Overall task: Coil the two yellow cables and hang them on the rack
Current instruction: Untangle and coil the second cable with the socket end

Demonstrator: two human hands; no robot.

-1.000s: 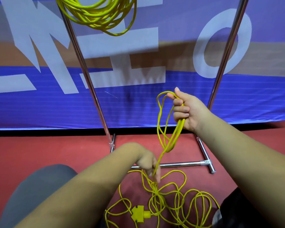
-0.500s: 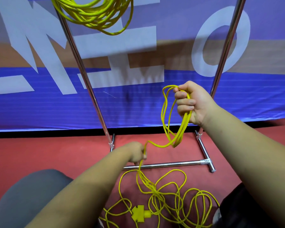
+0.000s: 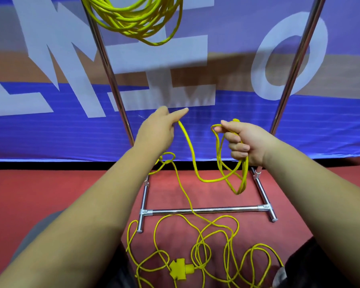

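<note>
One coil (image 3: 133, 23) hung on the rack (image 3: 110, 80) at 12 o'clock: done. Right hand (image 3: 244, 142) gripped a few loops of the second cable (image 3: 192, 154); left hand (image 3: 156, 132) held up a strand, apparently pinched. Most of its length lay loose on the floor (image 3: 50, 194) at 6 o'clock; hanging outstanding.

The blue and tan banner (image 3: 50, 138) behind the rack (image 3: 202, 210) carried large pale block letters: a clear "O" (image 3: 258, 80) at the right and an "M" (image 3: 35, 28) at the left. Between them stood a blocky letter (image 3: 175, 53), perhaps "E" or "T", its top covered by the coiled yellow cable (image 3: 133, 19); no whole word could be read
</note>
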